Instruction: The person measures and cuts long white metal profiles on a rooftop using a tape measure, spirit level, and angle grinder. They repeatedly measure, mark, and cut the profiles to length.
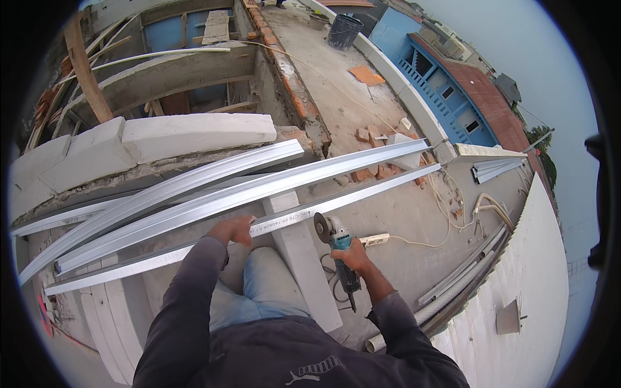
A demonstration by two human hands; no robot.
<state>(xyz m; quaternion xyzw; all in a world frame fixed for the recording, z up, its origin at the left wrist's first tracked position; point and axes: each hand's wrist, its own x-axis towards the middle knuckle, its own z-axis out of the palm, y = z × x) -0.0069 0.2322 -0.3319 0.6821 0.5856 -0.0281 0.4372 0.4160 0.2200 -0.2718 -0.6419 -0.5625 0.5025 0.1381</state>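
My right hand [352, 254] is wrapped round the teal and black body of an angle grinder [349, 279]. Its cutting disc [321, 227] stands upright, close to the near side of a long silver steel channel [288, 220]; whether the two touch I cannot tell. My left hand [234, 230] grips that same channel, left of the disc, with its fingers partly hidden. Under the channel a long pale block [301, 265] lies beside my knee. Beyond it run a second channel [246, 191] and a third [194, 174], roughly side by side.
A white power strip [375, 240] with a trailing cord lies right of the grinder. Broken bricks [372, 137] are scattered near the channels' far ends. Pipes [462, 271] lie along the right edge. Past a row of white blocks [197, 136], the roof drops into an open bay.
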